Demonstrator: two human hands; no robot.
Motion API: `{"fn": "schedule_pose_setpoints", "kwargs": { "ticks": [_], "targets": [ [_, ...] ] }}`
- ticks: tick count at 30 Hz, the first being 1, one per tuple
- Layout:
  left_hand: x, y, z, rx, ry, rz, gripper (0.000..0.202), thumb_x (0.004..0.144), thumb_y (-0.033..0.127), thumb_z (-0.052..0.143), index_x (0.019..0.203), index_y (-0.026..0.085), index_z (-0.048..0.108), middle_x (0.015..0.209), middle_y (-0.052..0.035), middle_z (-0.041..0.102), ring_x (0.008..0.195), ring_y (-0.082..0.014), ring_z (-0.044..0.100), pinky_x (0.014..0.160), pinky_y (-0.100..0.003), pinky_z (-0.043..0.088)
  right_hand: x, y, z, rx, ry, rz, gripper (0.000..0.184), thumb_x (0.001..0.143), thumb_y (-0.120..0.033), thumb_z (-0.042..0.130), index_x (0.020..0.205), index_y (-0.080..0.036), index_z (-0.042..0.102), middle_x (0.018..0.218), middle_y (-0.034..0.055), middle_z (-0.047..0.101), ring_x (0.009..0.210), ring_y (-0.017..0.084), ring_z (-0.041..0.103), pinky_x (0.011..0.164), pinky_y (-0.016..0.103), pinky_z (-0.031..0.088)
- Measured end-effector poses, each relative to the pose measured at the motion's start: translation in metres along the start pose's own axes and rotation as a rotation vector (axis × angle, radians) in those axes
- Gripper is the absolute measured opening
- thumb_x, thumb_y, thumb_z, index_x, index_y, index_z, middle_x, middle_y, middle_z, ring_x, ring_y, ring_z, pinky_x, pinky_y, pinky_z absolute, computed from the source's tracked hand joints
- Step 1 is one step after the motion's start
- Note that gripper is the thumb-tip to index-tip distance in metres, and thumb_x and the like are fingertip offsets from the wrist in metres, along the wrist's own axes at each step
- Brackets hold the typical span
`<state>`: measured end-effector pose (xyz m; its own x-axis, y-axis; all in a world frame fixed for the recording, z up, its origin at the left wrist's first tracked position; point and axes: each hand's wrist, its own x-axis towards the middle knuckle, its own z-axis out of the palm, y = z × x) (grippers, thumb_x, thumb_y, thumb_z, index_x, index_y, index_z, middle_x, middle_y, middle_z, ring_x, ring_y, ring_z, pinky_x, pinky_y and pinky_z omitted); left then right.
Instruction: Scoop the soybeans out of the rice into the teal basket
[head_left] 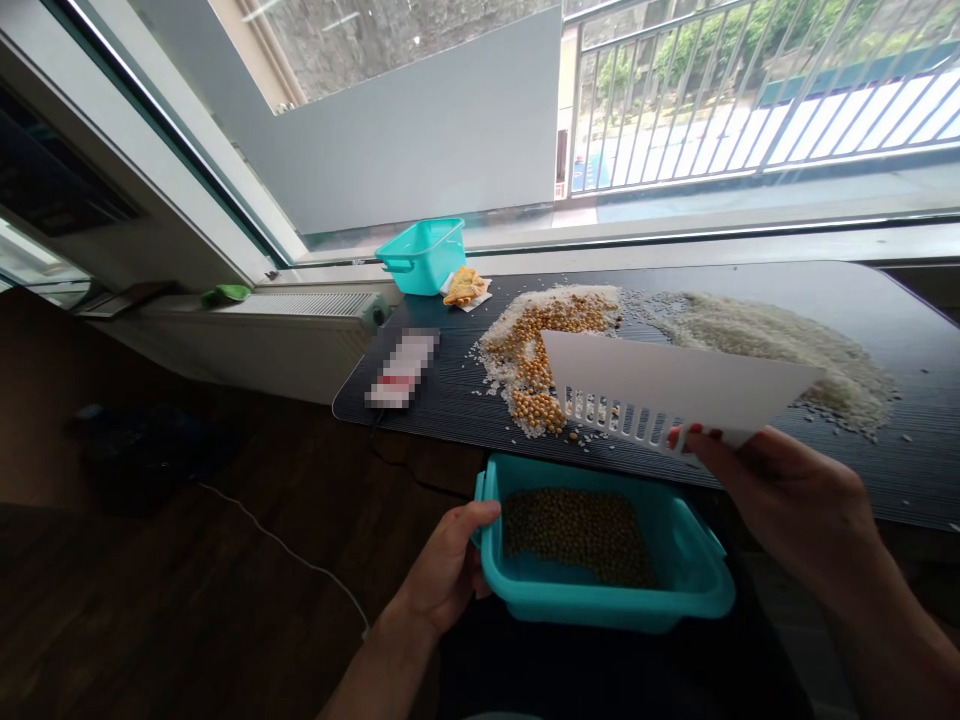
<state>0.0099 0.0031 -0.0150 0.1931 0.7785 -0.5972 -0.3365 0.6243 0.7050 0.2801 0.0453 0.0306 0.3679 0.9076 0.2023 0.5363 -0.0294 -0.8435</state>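
My left hand grips the left handle of a turquoise plastic tub, which is just below the table's near edge. Inside it lies a layer of yellowish dried peas or beans. In my right hand is a white sheet with slots, thumb on top at its slotted edge. The sheet is tilted over the table and covers part of a mixed pile of white grains and golden peas. Right of that, a pile of pale rice-like grains spreads across the dark tabletop.
A second turquoise tub stands at the table's far left corner, beside a crumpled yellow cloth on white paper. A blurred-out phone-like object lies at the left end of the dark table. Behind are the window and a radiator.
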Motion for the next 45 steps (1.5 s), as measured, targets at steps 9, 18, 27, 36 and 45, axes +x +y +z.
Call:
{"fn": "schedule_pose_setpoints", "kwargs": {
  "ticks": [9,18,27,36,45],
  "targets": [
    [-0.001,0.002,0.001,-0.017,0.005,-0.009,0.039,0.066,0.046,0.065,0.047,0.018,0.045,0.034,0.0050,0.039,0.029,-0.0059,0.031,0.031,-0.021,0.018,0.000,-0.005,-0.001,0.049,-0.012,0.018,0.032,0.062,-0.047,0.065,0.081,-0.022,0.074,0.075,0.0024,0.074,0.075,0.022,0.067,0.068,0.031,0.053],
    [-0.002,0.002,-0.002,-0.027,0.001,0.005,0.039,0.066,0.046,0.066,0.048,0.017,0.046,0.036,0.0055,0.039,0.029,-0.0057,0.032,0.031,-0.020,0.019,-0.001,0.001,0.001,0.054,-0.038,0.022,0.038,0.059,-0.050,0.067,0.083,-0.021,0.073,0.075,0.0037,0.074,0.071,0.023,0.067,0.067,0.034,0.052],
    [-0.003,0.003,-0.001,-0.042,0.020,0.013,0.037,0.067,0.043,0.065,0.049,0.017,0.047,0.037,0.0053,0.040,0.029,-0.0054,0.032,0.031,-0.020,0.019,-0.001,-0.005,0.006,0.145,-0.090,0.016,0.035,0.060,-0.048,0.068,0.080,-0.020,0.073,0.075,0.0043,0.074,0.070,0.021,0.066,0.068,0.033,0.053],
    [0.000,0.002,-0.005,-0.045,-0.004,-0.001,0.038,0.065,0.046,0.067,0.050,0.017,0.046,0.036,0.0057,0.040,0.030,-0.0058,0.033,0.032,-0.020,0.019,-0.002,-0.001,-0.001,0.078,-0.013,0.037,0.032,0.060,-0.047,0.068,0.080,-0.022,0.073,0.074,0.0027,0.074,0.073,0.022,0.067,0.069,0.032,0.053],
    [-0.001,0.002,-0.005,-0.050,-0.008,0.005,0.038,0.067,0.045,0.065,0.050,0.018,0.046,0.036,0.0060,0.039,0.029,-0.0054,0.031,0.031,-0.020,0.019,-0.006,0.000,-0.003,0.086,0.002,0.035,0.038,0.057,-0.052,0.068,0.081,-0.022,0.074,0.074,0.0029,0.074,0.070,0.022,0.067,0.066,0.032,0.055]
  ]
}}
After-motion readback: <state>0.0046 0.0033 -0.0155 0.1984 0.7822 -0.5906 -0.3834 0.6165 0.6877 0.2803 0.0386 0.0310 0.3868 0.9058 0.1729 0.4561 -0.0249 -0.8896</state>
